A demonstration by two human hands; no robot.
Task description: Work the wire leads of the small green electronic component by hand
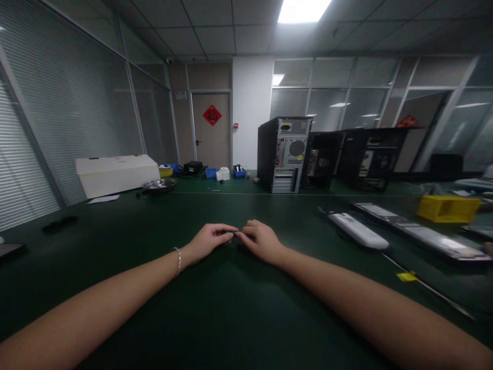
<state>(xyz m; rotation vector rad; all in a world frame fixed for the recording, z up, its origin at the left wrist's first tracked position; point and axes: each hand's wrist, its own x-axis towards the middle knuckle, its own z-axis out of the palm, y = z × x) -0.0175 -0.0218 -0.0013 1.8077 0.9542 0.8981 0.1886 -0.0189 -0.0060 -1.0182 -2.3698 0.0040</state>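
Both hands meet low over the middle of the dark green table (239,318). My left hand (208,239) wears a bracelet at the wrist, and its thumb and fingers pinch a small dark piece (234,234). From the other side, my right hand (262,241) is closed, with its thumb and index fingertips at the same piece. The piece is too small and too covered by the fingers to tell its kind.
Computer towers (285,154) stand at the back right. A white power strip (358,230), flat metal-topped units (423,231) and a yellow bin (449,208) lie to the right. At the back left are a white box (117,174) and a metal bowl (159,185).
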